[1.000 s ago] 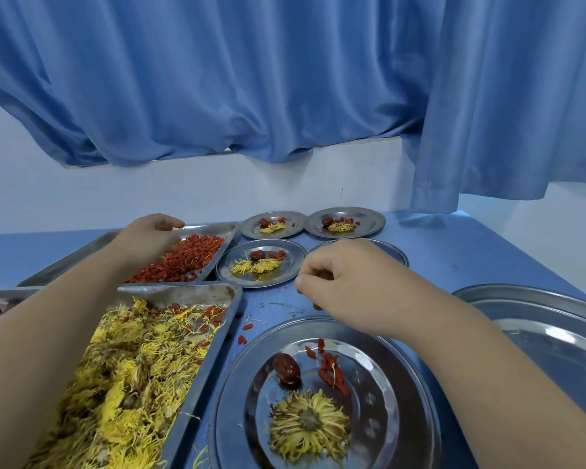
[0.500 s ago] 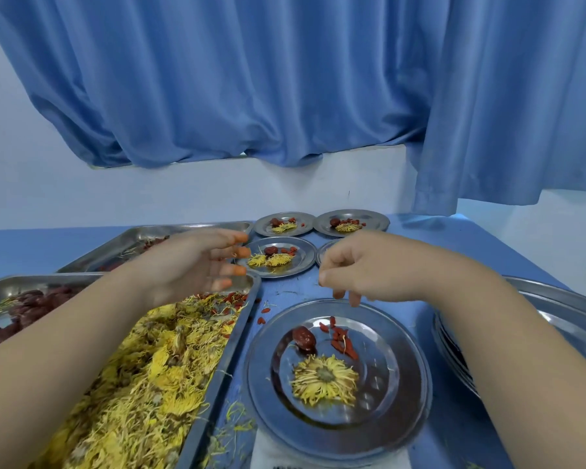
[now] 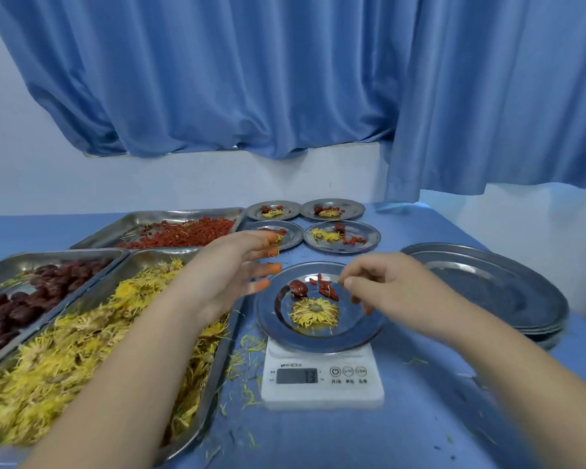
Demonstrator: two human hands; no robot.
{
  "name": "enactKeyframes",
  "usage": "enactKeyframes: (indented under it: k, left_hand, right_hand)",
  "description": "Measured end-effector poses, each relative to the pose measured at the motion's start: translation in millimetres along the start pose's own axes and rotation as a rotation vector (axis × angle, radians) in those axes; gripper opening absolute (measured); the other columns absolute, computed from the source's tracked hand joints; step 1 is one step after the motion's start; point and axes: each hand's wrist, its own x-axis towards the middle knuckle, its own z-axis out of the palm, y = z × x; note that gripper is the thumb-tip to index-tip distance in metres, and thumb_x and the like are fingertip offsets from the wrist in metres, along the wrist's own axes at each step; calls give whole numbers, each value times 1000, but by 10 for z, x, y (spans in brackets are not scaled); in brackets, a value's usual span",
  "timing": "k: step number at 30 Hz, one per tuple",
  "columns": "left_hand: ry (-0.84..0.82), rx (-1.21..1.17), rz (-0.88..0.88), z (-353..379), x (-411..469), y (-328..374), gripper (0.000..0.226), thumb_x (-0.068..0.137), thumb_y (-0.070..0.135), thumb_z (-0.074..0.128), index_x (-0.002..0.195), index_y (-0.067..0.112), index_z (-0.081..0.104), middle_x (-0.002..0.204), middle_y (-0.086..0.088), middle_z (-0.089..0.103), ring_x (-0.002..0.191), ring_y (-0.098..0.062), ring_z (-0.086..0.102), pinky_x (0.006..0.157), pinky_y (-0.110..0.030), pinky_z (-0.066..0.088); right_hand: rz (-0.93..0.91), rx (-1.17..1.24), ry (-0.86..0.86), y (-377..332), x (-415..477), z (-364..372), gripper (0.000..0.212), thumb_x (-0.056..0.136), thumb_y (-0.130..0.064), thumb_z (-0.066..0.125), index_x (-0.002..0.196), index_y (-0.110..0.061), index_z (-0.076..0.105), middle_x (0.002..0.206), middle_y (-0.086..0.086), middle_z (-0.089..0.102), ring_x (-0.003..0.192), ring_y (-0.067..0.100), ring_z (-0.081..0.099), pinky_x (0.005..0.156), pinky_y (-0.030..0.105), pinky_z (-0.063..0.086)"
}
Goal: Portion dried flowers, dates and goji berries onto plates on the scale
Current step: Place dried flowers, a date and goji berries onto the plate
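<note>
Looking down through the head view, what sits on the scale [image 3: 322, 377]?

One plate [image 3: 356, 333]. It holds a flower [image 3: 314, 312] at its 6 o'clock, a date [image 3: 298, 287] at 10 o'clock and goji berries [image 3: 327, 288] at 12 o'clock. The display shows what looks like 13.

And the left hand [image 3: 230, 272]?

It hangs at the plate's 9 o'clock, above the far end of the flower tray [image 3: 222, 360]. Its fingers [image 3: 256, 269] are straight and spread, holding nothing, and their tips are orange.

The right hand [image 3: 386, 286]?

It is over the plate's rim at 3 o'clock, fingers [image 3: 359, 282] curled downward, thumb and forefinger close together. Whether they pinch a berry I cannot tell, because that part is blurred.

What else is on the table [image 3: 437, 418]?

The flower tray lies at the scale's 9 o'clock, with a date tray [image 3: 65, 254] beside it at 10 o'clock and a goji tray [image 3: 170, 214] at 11 o'clock. Four filled plates [image 3: 369, 236] stand in two rows at 12 o'clock. A stack of empty plates [image 3: 487, 292] sits at 3 o'clock. Loose petals [image 3: 247, 343] lie between tray and scale. A blue curtain [image 3: 285, 79] hangs behind.
</note>
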Motion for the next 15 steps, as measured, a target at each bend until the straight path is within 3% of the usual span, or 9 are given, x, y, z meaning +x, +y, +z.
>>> enactKeyframes:
  k: [4, 9, 13, 15]
  left_hand:
    - [187, -64, 104, 25, -132, -237, 18, 93, 20, 57, 106, 21, 70, 102, -2, 71, 79, -13, 71, 77, -32, 53]
    - [258, -63, 186, 83, -260, -422, 19, 84, 23, 60, 98, 26, 73, 99, 4, 73, 78, -12, 72, 74, -31, 49]
    - [268, 25, 198, 66, -303, -451, 18, 88, 25, 59, 99, 30, 71, 104, 7, 72, 88, -15, 72, 89, -40, 51]
    - [248, 24, 174, 33, -315, -440, 19, 92, 24, 57, 104, 29, 70, 107, 7, 71, 90, -17, 72, 92, -42, 49]
  right_hand:
    - [89, 21, 204, 248, -298, 134, 19, 88, -23, 59, 75, -33, 67, 65, -6, 66, 52, 4, 55, 57, 27, 49]
    - [258, 93, 249, 330, -323, 192, 14, 87, -22, 57, 75, -25, 63, 53, -4, 63, 40, 5, 51, 39, 20, 42]
    - [362, -34, 246, 396, -326, 219, 8, 83, -26, 57, 78, -20, 55, 53, -5, 65, 41, 10, 57, 55, 32, 55]
    - [402, -54, 241, 408, -334, 223, 10, 82, -27, 56, 81, -17, 53, 55, -10, 66, 43, 13, 62, 54, 34, 56]
